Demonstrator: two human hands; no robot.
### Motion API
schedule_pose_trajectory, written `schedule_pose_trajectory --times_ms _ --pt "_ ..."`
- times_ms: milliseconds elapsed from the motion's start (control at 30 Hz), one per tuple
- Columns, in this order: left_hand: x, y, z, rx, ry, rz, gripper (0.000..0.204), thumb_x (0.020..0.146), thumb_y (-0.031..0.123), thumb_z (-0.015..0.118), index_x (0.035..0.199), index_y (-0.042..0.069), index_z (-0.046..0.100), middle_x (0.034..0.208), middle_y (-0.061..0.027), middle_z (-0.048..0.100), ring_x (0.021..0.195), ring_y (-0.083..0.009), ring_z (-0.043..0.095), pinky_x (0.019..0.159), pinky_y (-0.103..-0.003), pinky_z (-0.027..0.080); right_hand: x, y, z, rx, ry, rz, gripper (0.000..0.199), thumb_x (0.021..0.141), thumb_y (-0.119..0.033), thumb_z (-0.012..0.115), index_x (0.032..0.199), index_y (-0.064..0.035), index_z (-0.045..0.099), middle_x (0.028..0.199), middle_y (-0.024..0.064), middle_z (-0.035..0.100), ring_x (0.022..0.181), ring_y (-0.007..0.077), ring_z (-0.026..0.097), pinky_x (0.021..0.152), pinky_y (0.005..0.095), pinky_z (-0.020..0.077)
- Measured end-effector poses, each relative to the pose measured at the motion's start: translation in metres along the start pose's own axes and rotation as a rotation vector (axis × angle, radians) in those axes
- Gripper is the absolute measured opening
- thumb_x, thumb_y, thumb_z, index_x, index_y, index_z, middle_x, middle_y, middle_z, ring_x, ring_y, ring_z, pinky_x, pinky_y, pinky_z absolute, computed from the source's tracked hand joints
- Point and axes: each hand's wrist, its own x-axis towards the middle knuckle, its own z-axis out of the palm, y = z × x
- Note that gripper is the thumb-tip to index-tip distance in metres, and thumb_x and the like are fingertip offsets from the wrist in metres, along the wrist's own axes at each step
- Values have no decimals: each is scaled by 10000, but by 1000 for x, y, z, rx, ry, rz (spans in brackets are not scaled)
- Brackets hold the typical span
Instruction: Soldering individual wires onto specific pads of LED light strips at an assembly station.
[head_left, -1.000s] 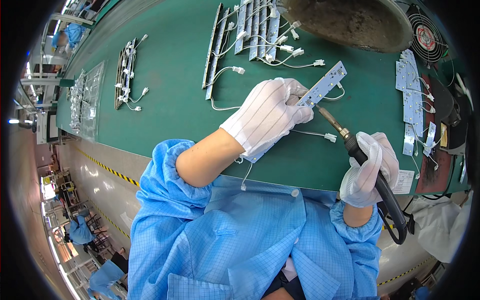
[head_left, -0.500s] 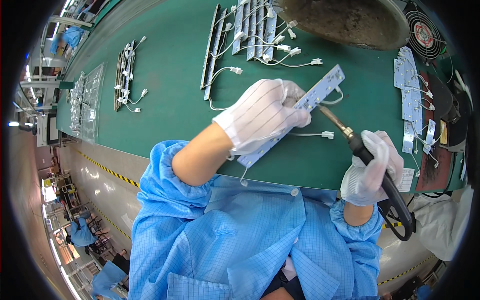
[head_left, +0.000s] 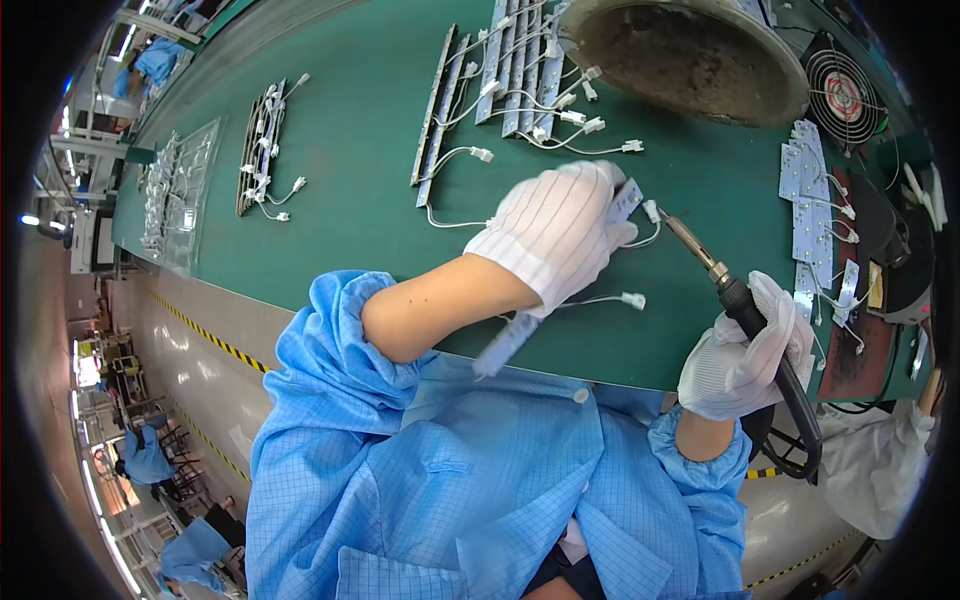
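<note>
White striped gloves cover both hands over a green work mat (head_left: 330, 190). The left hand (head_left: 560, 235) is closed around a long narrow LED strip board (head_left: 510, 340), pinning it down on the mat; the board runs slantwise under the palm, its near end sticking out past the near edge of the mat over the blue coat, its far end (head_left: 628, 198) showing just beyond the fingers. A thin white lead with a small connector (head_left: 632, 299) lies just right of the wrist. The right hand (head_left: 745, 350) is wrapped around the black grip of a soldering iron (head_left: 715, 275), whose metal tip points far and left, ending close to the far end of the board; whether the tip actually touches it is hard to say at this angle.

Farther off, a row of similar strip boards with white leads (head_left: 520, 70) lies side by side, beside a large round grey bowl (head_left: 690, 60). At far left sits another bundle of wired boards (head_left: 262, 150). To the right are small white boards (head_left: 810, 200) and a small fan (head_left: 845, 95).
</note>
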Motion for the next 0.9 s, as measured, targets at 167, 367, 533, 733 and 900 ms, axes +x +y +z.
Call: schedule_pose_trajectory --times_ms 167,367,533,733,900 --pt "-10 -9 -11 -498 -136 144 319 818 241 601 989 -28 614 827 -193 591 786 -338 592 696 -395 468 6 -1 1 347 11 21 190 852 32 436 1006 117 508 906 181 583 657 250 604 556 320 496" --pt "-9 -3 -11 -503 -142 15 294 812 234 593 983 -5 616 799 -171 584 747 -321 568 673 -377 452 -5 6 4 584 -19 -2 247 955 -88 411 1130 82 448 982 197 552 798 274 608 708 370 552" --pt "-12 -5 -10 -603 -197 -45 355 843 265 619 1109 30 599 718 -40 505 642 -125 429 602 -272 387 2 0 3 739 -46 90 274 963 -126 348 1109 75 460 959 210 567 777 279 597 699 381 520" --pt "-13 -8 -3 -504 -90 15 317 814 276 600 974 3 615 738 -181 556 713 -327 547 649 -387 442 2 -2 6 798 6 195 292 908 -169 397 1041 73 492 847 208 599 739 262 575 663 358 498" --pt "-13 -3 -8 -456 -122 -18 303 826 264 599 980 4 623 876 -169 598 764 -322 563 660 -391 453 10 2 7 748 -32 8 193 816 -5 453 986 79 489 788 249 621 498 223 523 450 315 400"
